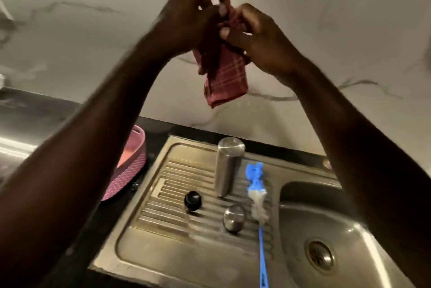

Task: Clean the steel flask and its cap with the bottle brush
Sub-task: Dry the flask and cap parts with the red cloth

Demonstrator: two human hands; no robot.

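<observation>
both hands are raised in front of the marble-veined wall, the left hand [198, 10] and right hand [254, 38] each pinching the top edge of a dark red checked cloth [221, 78] with curled fingers [225, 31]; the cloth hangs limp and folded below them.

the steel flask [227, 166] stands upright on the ribbed draining board [177, 185], apparently mouth down, though i cannot tell for sure. its steel cap [234, 217] sits nearer the camera, a black knob-shaped stopper [193, 200] to its left. the bottle brush [256, 194] lies just beside the flask, blue head, pale bristles, thin blue handle running out of view at the bottom edge.

risks, as i judge them: the tall, smooth flask on ridged metal could tip if the dangling cloth or a forearm brushes it, and the round cap could roll toward the sink basin [349, 241]. the wet steel looks slippery. a pink ribbed basket [130, 171] sits at the left.
</observation>
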